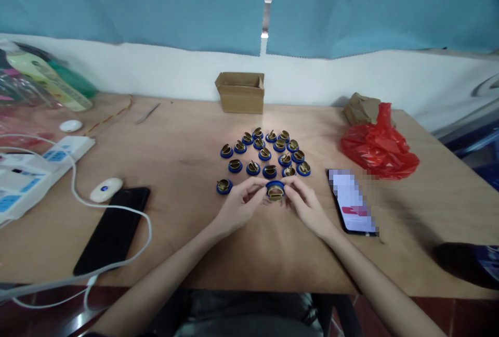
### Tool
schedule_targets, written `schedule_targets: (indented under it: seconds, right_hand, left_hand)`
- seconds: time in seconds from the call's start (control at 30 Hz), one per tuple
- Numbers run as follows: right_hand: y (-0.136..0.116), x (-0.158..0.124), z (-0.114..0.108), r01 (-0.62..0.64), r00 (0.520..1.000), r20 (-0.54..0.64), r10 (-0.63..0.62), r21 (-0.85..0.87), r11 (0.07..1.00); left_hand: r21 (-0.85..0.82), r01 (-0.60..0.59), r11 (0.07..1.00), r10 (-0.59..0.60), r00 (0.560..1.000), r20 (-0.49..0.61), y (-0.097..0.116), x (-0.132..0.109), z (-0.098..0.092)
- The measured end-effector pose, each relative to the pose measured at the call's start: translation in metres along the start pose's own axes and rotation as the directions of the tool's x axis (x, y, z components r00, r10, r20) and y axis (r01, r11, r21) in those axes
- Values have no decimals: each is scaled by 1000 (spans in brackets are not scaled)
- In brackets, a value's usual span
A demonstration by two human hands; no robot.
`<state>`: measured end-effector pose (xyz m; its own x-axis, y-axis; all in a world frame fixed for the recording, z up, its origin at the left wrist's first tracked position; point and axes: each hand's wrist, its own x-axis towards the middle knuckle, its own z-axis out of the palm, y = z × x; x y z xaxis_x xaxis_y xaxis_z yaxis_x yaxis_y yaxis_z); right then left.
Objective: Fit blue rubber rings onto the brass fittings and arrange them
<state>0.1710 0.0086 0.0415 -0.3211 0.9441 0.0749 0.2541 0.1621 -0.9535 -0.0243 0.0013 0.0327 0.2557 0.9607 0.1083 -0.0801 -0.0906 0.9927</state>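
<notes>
Between my two hands, near the middle of the table, is a round blue piece with a gold-coloured metal part. My left hand pinches its left edge with thumb and forefinger. On the right edge, the fingers of my right hand close in the same way. Several similar blue and gold pieces lie in loose rows just beyond my hands. One more of them sits apart, to the left of my left hand.
An open cardboard box stands at the back. To the right are a lit phone and a red plastic bag. A dark phone, white cables and a power strip are at the left.
</notes>
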Motion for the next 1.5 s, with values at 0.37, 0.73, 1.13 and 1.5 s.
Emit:
schedule_targets:
  seconds: [0.37, 0.73, 1.13, 1.5]
  right_hand:
    - [-2, -1, 1, 149, 984, -76, -161, -151, 977]
    - [-3, -4, 7, 56, 997, -58, -56, -1, 998]
    - [0, -2, 4, 34, 994, -98, -40, -63, 997]
    - [4, 0, 4, 55, 994, -84, -64, -106, 993]
  left_hand:
    - [28, -130, 991, 131, 991, -20, -8, 0, 1]
    - [12, -71, 997, 71, 979, -193, -5, 0, 2]
    - [104, -92, 990, 128, 895, -427, 20, 16, -40]
    - [778, 406, 478, 136, 841, -523, 28, 16, -99]
